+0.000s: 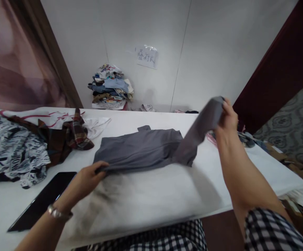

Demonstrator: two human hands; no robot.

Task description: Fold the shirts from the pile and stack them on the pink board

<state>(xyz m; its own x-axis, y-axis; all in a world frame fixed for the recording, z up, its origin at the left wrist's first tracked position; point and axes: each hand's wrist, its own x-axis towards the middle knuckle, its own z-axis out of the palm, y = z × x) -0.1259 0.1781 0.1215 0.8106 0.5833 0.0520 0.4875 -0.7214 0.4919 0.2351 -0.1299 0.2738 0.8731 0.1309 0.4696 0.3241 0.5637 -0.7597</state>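
A dark grey shirt (141, 148) lies folded lengthwise on the white-covered table (151, 202). At its near left corner, my left hand (90, 177) pinches the cloth low against the table. My right hand (227, 115) is raised at the right and grips the end of a sleeve (202, 120), which slants up from the shirt's right side and is slightly blurred. A small grey flap of cloth sticks out past the shirt's far edge. The fingertips of my right hand are partly hidden behind the sleeve.
A black flat panel (44, 200) lies at the near left. Patterned garments (13, 150) and a plaid piece (77, 132) are heaped on the left. Against the wall stands a tall stack of clothes (112, 87), with a paper sign (146, 56) to its right.
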